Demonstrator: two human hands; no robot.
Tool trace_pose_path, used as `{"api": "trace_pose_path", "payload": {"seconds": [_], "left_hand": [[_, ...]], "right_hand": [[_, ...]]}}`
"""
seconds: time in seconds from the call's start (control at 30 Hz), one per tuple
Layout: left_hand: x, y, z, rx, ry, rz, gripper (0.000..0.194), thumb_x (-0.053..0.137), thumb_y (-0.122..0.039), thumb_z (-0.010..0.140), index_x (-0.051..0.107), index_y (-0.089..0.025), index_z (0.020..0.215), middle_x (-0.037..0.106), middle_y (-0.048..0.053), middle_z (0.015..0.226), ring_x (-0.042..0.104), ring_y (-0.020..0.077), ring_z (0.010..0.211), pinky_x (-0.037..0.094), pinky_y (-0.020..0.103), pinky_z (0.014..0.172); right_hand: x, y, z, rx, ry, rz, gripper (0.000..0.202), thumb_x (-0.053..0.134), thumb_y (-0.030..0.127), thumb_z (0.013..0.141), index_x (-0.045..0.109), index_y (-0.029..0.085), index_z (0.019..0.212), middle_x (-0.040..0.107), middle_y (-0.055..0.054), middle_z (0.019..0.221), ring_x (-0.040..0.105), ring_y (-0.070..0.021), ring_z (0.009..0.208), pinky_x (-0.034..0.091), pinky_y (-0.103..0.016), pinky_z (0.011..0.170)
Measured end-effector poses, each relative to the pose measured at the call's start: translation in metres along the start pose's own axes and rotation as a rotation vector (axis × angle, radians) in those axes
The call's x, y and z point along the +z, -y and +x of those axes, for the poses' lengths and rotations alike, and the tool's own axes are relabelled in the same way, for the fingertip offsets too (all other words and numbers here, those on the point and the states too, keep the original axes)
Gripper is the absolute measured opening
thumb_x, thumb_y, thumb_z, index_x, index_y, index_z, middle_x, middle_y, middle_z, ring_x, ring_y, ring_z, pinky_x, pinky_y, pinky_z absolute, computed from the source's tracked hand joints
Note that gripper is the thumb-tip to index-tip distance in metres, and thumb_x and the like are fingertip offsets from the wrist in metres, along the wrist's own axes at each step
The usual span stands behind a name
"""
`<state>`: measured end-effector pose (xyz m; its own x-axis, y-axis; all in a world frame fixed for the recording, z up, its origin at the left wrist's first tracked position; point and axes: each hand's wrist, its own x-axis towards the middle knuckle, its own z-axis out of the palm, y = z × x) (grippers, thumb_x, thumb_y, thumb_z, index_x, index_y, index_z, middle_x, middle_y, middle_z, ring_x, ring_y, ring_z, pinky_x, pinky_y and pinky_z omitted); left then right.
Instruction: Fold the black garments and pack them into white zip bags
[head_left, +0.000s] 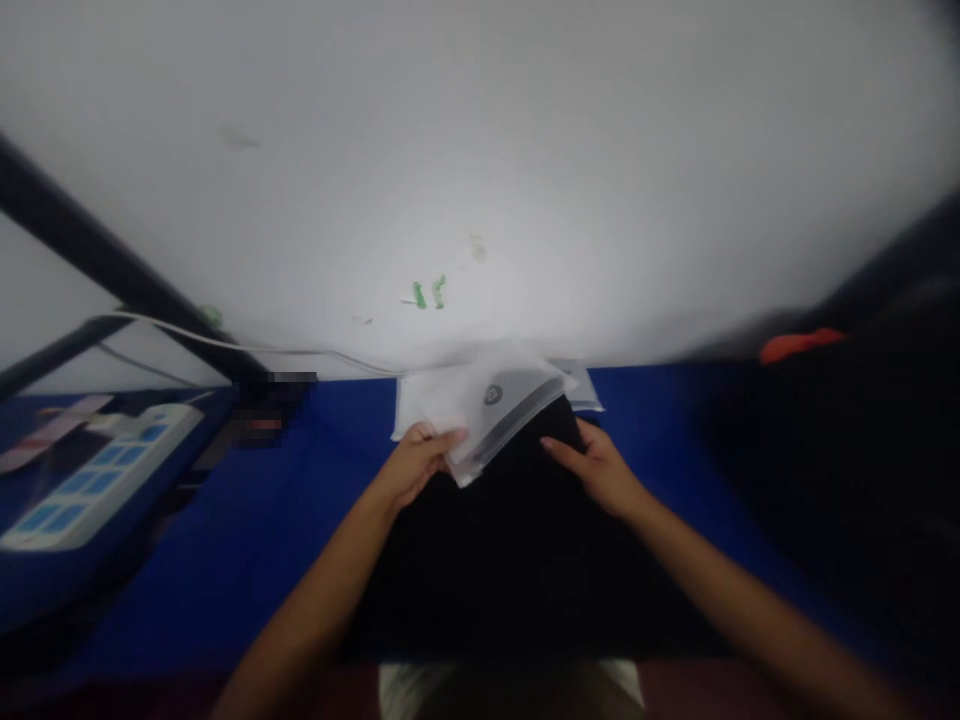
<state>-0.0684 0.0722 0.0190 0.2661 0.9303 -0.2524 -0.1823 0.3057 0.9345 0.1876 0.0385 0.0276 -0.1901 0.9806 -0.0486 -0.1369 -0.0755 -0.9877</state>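
In front of me is a frosted plastic zip bag [517, 385] with a small dark round mark on it. My left hand [420, 462] pinches the bag's near left corner, thumb on top. My right hand [596, 462] grips the upper right edge of a piece of black cloth [502, 560], its thumb lying over the fabric. The cloth's upper end meets the bag's open-looking edge; whether any of it is inside, I cannot tell. The rest of the cloth spreads down toward my body. Behind the held bag lies another clear bag [589, 388].
A blue-covered surface [292, 540] runs up to a white wall [570, 200]. On the left lie a power strip [97, 485] and a white cable [300, 351]. Dark bars stand at the left. A dark mass with an orange item [802, 345] is at the right.
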Motion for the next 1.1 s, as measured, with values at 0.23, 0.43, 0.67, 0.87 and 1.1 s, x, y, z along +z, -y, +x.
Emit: {"api": "trace_pose_path", "payload": {"seconds": [0.23,0.43,0.67,0.87,1.1], "left_hand": [[-0.052,-0.017,0.04,0.161,-0.385,0.343,0.051,0.073,-0.054,0.066,0.066,-0.013,0.096,0.067,0.003,0.073,0.059,0.0148,0.055,0.047,0.026,0.049],[-0.08,-0.021,0.064,0.07,-0.601,0.852,0.029,0.071,-0.04,0.068,0.061,-0.016,0.08,0.066,0.011,0.081,0.063,0.0331,0.088,0.049,0.039,0.072],[-0.035,-0.021,0.037,0.355,-0.599,1.403,0.049,0.062,-0.044,0.081,0.053,-0.012,0.117,0.056,0.023,0.122,0.05,0.0393,0.118,0.042,0.05,0.095],[0.038,-0.001,-0.002,0.142,0.292,0.649,0.043,0.065,-0.048,0.083,0.054,-0.02,0.113,0.066,0.006,0.099,0.063,0.0188,0.087,0.05,0.032,0.078],[0.054,0.015,-0.005,0.03,0.332,0.81,0.039,0.068,-0.043,0.08,0.056,-0.021,0.109,0.063,0.002,0.086,0.062,0.0182,0.074,0.05,0.032,0.07]], "right_hand": [[-0.02,0.011,-0.021,0.142,0.289,-0.122,0.026,0.076,0.035,0.077,0.068,0.02,0.096,0.067,0.0,0.084,0.062,-0.0148,0.073,0.049,-0.025,0.065],[-0.026,0.003,-0.032,0.258,0.367,-0.039,0.022,0.078,0.03,0.075,0.066,0.017,0.088,0.065,0.002,0.077,0.061,-0.0117,0.067,0.048,-0.021,0.061],[-0.033,-0.002,-0.033,0.381,0.342,0.142,0.028,0.08,0.022,0.07,0.07,0.017,0.095,0.071,0.0,0.084,0.067,-0.0124,0.072,0.053,-0.021,0.067],[-0.036,-0.006,-0.026,0.445,0.389,0.239,0.035,0.083,0.018,0.064,0.069,0.016,0.096,0.072,-0.001,0.084,0.069,-0.0123,0.069,0.055,-0.02,0.063],[-0.061,-0.012,-0.023,0.433,0.109,0.195,0.031,0.077,0.025,0.076,0.063,0.022,0.104,0.069,0.002,0.08,0.067,-0.0112,0.065,0.054,-0.017,0.055]]}}
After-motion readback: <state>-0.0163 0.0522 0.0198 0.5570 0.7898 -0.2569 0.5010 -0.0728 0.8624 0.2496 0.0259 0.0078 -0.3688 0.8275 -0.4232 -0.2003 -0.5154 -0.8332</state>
